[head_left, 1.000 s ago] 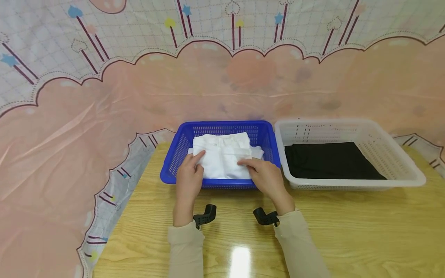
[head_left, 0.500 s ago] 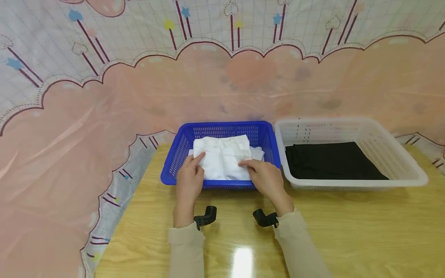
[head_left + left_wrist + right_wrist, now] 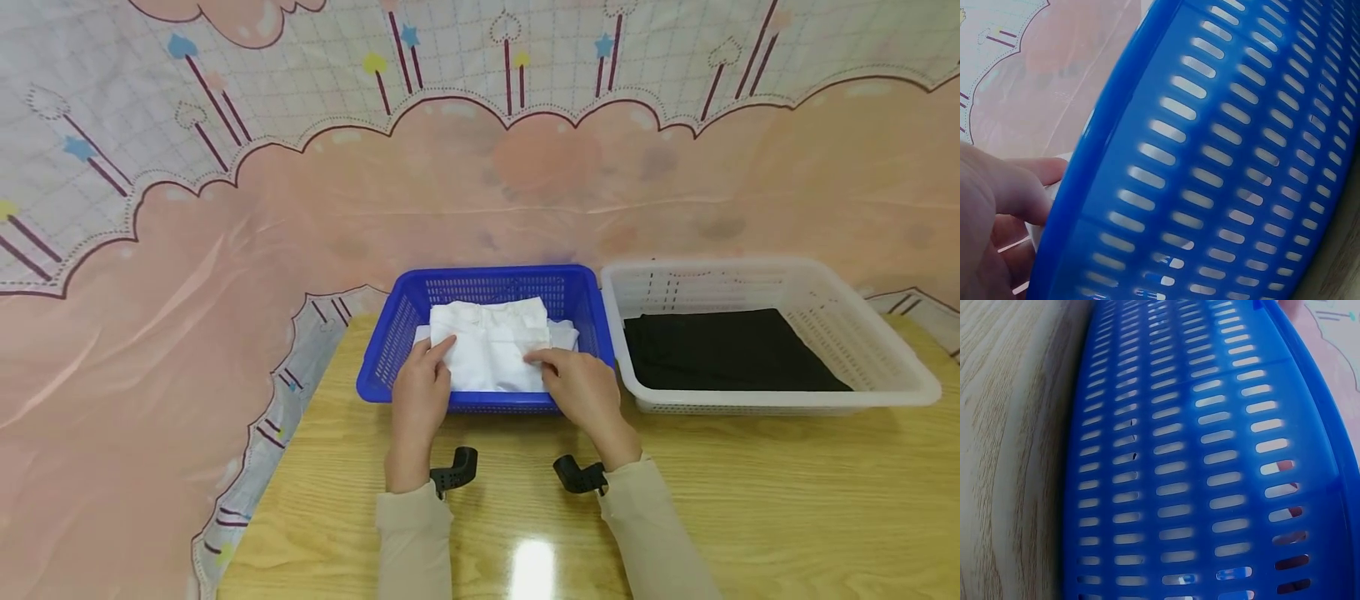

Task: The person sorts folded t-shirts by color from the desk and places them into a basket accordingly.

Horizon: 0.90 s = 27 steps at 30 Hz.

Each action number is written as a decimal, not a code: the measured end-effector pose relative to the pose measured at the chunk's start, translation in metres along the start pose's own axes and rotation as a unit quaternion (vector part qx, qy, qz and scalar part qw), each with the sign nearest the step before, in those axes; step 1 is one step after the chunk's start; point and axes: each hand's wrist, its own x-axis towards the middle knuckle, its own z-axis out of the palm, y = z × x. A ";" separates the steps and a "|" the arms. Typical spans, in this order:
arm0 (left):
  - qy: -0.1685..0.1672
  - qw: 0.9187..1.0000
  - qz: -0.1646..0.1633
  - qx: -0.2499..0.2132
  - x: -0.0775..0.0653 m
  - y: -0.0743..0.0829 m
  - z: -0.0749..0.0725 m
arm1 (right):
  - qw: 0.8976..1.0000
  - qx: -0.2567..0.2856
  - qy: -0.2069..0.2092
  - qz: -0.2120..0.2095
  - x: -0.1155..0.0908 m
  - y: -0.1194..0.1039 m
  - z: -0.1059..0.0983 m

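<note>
A folded white garment (image 3: 491, 358) lies in the blue basket (image 3: 375, 367), on top of other white cloth (image 3: 564, 335). My left hand (image 3: 420, 387) grips its left side, index finger stretched over the top. At the right side my right hand (image 3: 587, 390) pinches the same garment, its index finger laid on the upper face and the remaining fingers bent under. In the left wrist view, the left thumb and fingers close on white cloth (image 3: 1036, 231) just behind the basket rim (image 3: 1091, 134). The slotted basket wall (image 3: 1207, 481) fills most of the right wrist view, hiding most of the right hand.
To the right of the blue basket, almost against it, stands a white basket (image 3: 900, 367) with folded black cloth (image 3: 727, 350) inside. Both stand on a wooden table (image 3: 322, 492). A patterned curtain (image 3: 247, 233) hangs behind and along the left.
The whole head view has shifted slightly right and down. Both hands keep their places on the white garment; nothing was taken up or let go.
</note>
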 end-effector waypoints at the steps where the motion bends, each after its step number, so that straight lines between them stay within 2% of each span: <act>1: 0.000 1.000 -0.001 0.001 0.000 0.000 0.000 | 1.000 -0.002 -0.001 -0.001 0.000 0.000 0.000; 9: 0.000 1.000 -0.021 0.023 -0.001 0.005 -0.001 | 1.000 -0.014 -0.011 -0.004 0.000 0.000 -0.002; 16: -0.026 0.997 -0.048 0.060 0.001 0.006 -0.001 | 1.000 -0.024 -0.019 -0.002 0.001 -0.002 -0.004; 23: -0.062 0.992 -0.049 0.097 0.001 0.007 -0.001 | 0.998 -0.036 -0.052 0.001 0.002 -0.003 -0.005; 27: -0.078 0.990 -0.058 0.102 0.002 0.007 0.000 | 0.997 -0.049 -0.060 -0.004 0.003 -0.004 -0.006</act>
